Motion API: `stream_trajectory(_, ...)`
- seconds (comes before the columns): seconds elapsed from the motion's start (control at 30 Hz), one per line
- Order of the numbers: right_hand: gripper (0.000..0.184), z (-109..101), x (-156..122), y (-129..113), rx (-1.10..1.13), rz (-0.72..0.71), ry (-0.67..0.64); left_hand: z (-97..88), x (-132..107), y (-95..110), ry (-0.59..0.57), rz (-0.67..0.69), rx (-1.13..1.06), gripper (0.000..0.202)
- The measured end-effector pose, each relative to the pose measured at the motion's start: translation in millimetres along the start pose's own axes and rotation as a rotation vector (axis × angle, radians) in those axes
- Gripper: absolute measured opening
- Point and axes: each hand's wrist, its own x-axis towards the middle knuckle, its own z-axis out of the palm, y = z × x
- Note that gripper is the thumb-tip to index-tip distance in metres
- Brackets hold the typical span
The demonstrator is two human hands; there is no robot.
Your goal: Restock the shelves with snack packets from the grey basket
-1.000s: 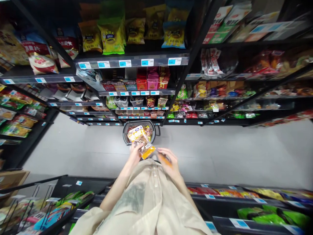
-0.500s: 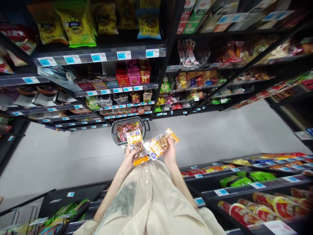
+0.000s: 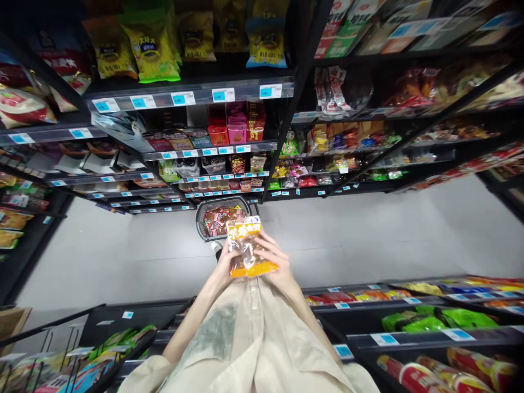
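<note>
Two snack packets (image 3: pixel 246 246) sit between left grip (image 3: pixel 225 266) and right grip (image 3: pixel 277 263).

Nearer us than the basket (image 3: pixel 200 222), our left hand (image 3: pixel 223 266) and right hand (image 3: pixel 280 267) hold orange-and-white snack packets (image 3: pixel 246 248) together; beyond the basket, we face stocked shelves (image 3: pixel 192 97).

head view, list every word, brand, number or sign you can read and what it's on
"大好大": green-and-yellow snack bag
"DAHAODA", slightly blurred: blue-and-yellow snack bag
Too blurred or small to read: held orange-and-white snack packaging, price tags, remaining print.
</note>
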Motion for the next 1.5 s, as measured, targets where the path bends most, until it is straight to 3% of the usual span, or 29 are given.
stream_trajectory(0.07, 0.047, 6.0, -1.6, 2.0, -0.074, -0.041, -0.205, -0.9, 1.0, 0.5, -0.018, 0.003, -0.044, 0.072)
stream_trajectory(0.17, 0.061, 13.5, -4.9, 7.1, -0.142, -0.064, -0.330, -4.5, 2.0, 0.5, -0.024, -0.006, -0.090, 0.069)
stream_trajectory(0.33, 0.066, 16.1, -3.9, 12.0, -0.158, -0.061, -0.401, -8.4, 2.1, 1.2, -0.007, -0.052, -0.163, 0.057)
stream_trajectory(0.47, 0.069, 17.2, 0.5, 10.8, -0.169, -0.076, -0.400, -8.5, 0.6, 2.6, -0.053, -0.119, -0.207, 0.069)
stream_trajectory(0.67, 0.070, 17.4, 1.2, 7.7, -0.204, -0.075, -0.453, -17.0, -4.6, -1.2, -0.003, 0.051, -0.072, 0.080)
stream_trajectory(0.77, 0.067, 18.4, -2.8, 7.8, -0.180, -0.023, -0.329, -17.9, -6.9, -0.3, 0.027, 0.065, -0.029, 0.078)
stream_trajectory(0.97, 0.059, 11.9, -11.2, 24.7, -0.025, 0.348, 0.285, -9.9, -9.7, 5.6, 0.126, 0.184, 0.058, 0.085)
stream_trajectory(1.07, 0.061, 0.9, -10.6, 42.8, 0.155, 0.440, 0.455, -8.1, -11.3, 6.7, 0.129, 0.251, 0.109, 0.085)
stream_trajectory(1.2, 0.063, 1.7, -9.0, 52.6, 0.353, 0.562, 0.453, -4.0, -13.3, 3.5, 0.094, 0.284, 0.235, 0.085)
stream_trajectory(1.37, 0.064, 36.6, -12.8, 32.7, 0.516, 0.678, 0.137, 5.0, -21.3, -2.8, -0.094, 0.290, 0.392, 0.068)
stream_trajectory(1.5, 0.059, 48.9, -18.2, 23.6, 0.620, 0.800, 0.095, 1.4, -29.7, 2.0, -0.213, 0.232, 0.596, 0.049)
